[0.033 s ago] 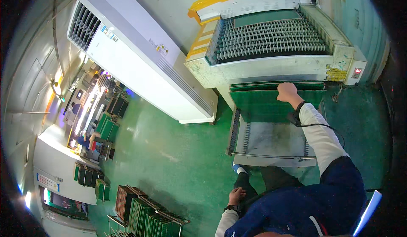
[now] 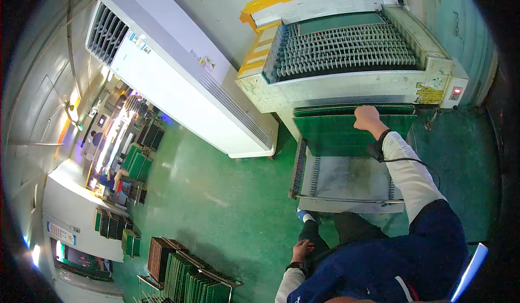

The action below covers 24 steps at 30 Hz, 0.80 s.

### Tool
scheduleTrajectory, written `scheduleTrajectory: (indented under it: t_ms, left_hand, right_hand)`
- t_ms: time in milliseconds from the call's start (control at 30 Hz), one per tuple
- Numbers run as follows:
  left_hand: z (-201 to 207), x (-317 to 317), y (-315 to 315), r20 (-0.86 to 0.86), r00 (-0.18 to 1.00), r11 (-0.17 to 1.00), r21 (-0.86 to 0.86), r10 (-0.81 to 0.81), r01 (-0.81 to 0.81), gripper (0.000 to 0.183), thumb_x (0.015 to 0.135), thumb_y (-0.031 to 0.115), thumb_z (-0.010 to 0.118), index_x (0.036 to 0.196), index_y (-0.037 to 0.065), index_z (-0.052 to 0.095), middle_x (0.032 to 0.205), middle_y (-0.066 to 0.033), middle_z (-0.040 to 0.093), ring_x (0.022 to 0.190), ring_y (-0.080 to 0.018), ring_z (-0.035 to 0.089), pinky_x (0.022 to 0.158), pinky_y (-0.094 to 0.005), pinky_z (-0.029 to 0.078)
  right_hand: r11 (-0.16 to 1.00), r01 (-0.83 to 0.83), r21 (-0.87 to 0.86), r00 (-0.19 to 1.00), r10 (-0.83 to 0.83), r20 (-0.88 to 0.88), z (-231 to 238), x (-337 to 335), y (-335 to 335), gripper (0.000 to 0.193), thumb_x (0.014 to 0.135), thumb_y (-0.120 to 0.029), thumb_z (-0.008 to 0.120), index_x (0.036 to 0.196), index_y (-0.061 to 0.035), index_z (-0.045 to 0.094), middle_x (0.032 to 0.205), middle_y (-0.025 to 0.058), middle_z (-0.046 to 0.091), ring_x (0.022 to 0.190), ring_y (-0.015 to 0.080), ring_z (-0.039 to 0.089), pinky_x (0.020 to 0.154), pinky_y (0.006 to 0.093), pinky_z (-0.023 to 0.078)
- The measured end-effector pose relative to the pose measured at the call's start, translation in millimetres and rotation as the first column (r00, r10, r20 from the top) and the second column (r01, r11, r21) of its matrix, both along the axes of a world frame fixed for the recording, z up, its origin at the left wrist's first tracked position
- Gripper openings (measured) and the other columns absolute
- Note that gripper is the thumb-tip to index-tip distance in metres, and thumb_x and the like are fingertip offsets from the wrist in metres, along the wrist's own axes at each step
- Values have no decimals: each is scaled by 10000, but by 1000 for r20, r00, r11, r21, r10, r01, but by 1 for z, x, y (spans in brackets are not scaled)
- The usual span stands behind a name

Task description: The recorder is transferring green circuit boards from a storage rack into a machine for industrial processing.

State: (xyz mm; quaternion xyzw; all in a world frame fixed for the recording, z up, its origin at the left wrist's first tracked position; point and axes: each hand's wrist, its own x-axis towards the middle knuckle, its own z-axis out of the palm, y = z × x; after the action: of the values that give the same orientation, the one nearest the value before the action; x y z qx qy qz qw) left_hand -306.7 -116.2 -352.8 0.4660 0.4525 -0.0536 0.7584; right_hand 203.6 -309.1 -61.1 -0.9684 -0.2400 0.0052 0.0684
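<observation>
My right hand (image 2: 368, 118) is closed at the top edge of the upright green boards (image 2: 346, 132), with its fingers curled over the edge of the nearest one. Several of these thin flat boards stand close together at the far side of a rack (image 2: 352, 199) with slotted sides. Low in the picture, my left hand (image 2: 304, 249) rests by my thigh with its fingers loosely curled in, and no object shows in it. A dark band circles each wrist, and from the right one a thin black cable loops away.
Behind the rack stands a roller conveyor machine (image 2: 346, 48) with a green panel (image 2: 341, 24) on its far rollers. A tall white air conditioner (image 2: 179, 81) is at its left. Another rack of boards (image 2: 189, 281) stands at the lower left. People work at a distant line.
</observation>
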Motion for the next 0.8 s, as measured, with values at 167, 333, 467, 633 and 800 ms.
scheduleTrajectory:
  t_ms: [167,333,467,633,800]
  left_hand:
    - [1,1,0,-5,1000,999,31,-21,21,327,883,168,567,1127,-43,514,890,-133,646,692,-196,638,594,-284,508]
    - [-3,-1,0,-10,1000,1000,5,5,-5,309,887,177,566,1112,-31,526,890,-121,642,699,-196,637,597,-288,509]
    - [-1,0,-2,-28,1000,1000,10,12,-11,297,890,184,565,1105,-18,532,897,-113,643,705,-193,638,607,-287,515]
    - [3,1,-1,-41,999,1000,3,-3,3,287,894,185,562,1103,-10,534,896,-108,644,704,-188,638,612,-281,518]
    - [7,1,-2,-16,1000,1000,3,4,-4,281,894,180,564,1090,-19,537,887,-112,645,672,-180,634,593,-271,513]
  right_hand:
    - [1000,7,-11,1000,-8,-13,2,-1,-1,177,651,-147,607,768,-41,687,801,167,665,773,329,651,682,426,522]
    - [1000,11,-10,1000,-11,-15,3,-2,0,187,656,-151,610,783,-40,689,822,171,666,788,326,651,696,425,524]
    - [1000,12,-16,1000,-12,-9,3,-1,0,187,659,-153,610,782,-35,687,823,174,666,788,325,652,696,425,525]
    - [1000,3,-23,1000,-3,-16,4,-2,0,196,661,-159,613,788,-28,686,824,174,666,795,321,652,697,421,525]
    - [1000,6,-25,1000,-6,-14,7,-5,1,197,663,-161,613,795,-35,688,832,172,666,803,319,651,704,417,523]
